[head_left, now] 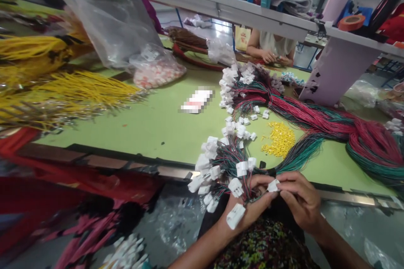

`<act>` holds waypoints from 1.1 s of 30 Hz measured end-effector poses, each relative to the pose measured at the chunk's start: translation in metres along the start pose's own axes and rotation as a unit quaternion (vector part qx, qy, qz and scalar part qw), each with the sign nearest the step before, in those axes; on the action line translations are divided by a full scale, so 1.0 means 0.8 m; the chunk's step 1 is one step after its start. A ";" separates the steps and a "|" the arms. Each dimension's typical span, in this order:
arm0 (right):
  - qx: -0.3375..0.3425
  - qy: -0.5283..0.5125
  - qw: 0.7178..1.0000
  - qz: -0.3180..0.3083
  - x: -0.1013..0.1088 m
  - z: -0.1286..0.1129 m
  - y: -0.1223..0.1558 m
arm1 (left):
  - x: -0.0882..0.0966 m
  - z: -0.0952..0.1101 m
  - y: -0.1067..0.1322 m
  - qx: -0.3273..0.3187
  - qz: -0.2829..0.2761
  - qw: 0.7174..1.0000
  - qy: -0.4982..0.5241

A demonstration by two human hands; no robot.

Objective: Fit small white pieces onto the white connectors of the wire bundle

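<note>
Green work surface (151, 134) is spread with red and green wire harnesses (318, 117), and one harness end (230, 162) is held closed inside the left hand (249, 206), while a single white connector (273, 185) is pinched by the right hand (299, 199).

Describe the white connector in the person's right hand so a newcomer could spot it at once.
On the green workbench, a long bundle of red and green wires runs toward the person's hands. At its end, the right hand pinches a small white plastic connector. Unlike the many connectors clustered around the left hand, it sits alone in the right fingertips.
</note>
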State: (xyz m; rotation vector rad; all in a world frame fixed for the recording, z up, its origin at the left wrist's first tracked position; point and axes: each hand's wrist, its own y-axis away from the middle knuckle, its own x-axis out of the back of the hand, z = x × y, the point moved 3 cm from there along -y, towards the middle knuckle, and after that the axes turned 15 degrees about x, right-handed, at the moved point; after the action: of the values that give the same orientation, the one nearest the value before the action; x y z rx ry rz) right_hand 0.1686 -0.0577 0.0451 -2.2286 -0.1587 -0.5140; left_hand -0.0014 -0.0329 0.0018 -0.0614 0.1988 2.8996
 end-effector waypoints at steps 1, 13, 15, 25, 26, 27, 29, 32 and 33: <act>-0.013 -0.006 1.000 -0.004 0.005 0.007 -0.001 | 0.000 0.000 0.000 -0.017 0.002 1.000 -0.018; 0.057 0.155 0.927 -0.338 0.039 0.089 -0.050 | 0.001 0.007 0.004 0.026 0.040 0.998 -0.031; 0.055 0.152 0.922 -0.351 0.039 0.088 -0.047 | 0.001 0.005 0.002 0.037 0.029 0.998 -0.030; -0.011 0.257 0.882 -0.395 0.036 0.092 -0.044 | 0.001 -0.004 -0.016 0.037 0.026 0.998 -0.032; -0.016 0.267 0.874 -0.406 0.036 0.092 -0.046 | 0.000 -0.003 -0.015 0.040 0.026 0.998 -0.032; -0.019 0.274 0.868 -0.413 0.036 0.092 -0.048 | 0.000 -0.003 -0.015 0.041 0.024 0.998 -0.032; -0.020 0.284 0.863 -0.417 0.037 0.095 -0.052 | -0.001 -0.005 -0.015 0.040 0.019 0.999 -0.030; -0.016 0.290 0.865 -0.408 0.036 0.110 -0.059 | -0.001 -0.012 -0.016 0.022 0.032 0.999 -0.014; -0.014 0.288 0.869 -0.402 0.035 0.117 -0.062 | -0.002 -0.015 -0.016 0.018 0.033 0.999 -0.010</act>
State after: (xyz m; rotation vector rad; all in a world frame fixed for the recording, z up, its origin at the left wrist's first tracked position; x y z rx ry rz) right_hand 0.2094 0.0440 0.0374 -1.8522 -0.7760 -1.6062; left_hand 0.0034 -0.0222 -0.0119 -0.0195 0.2543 2.9602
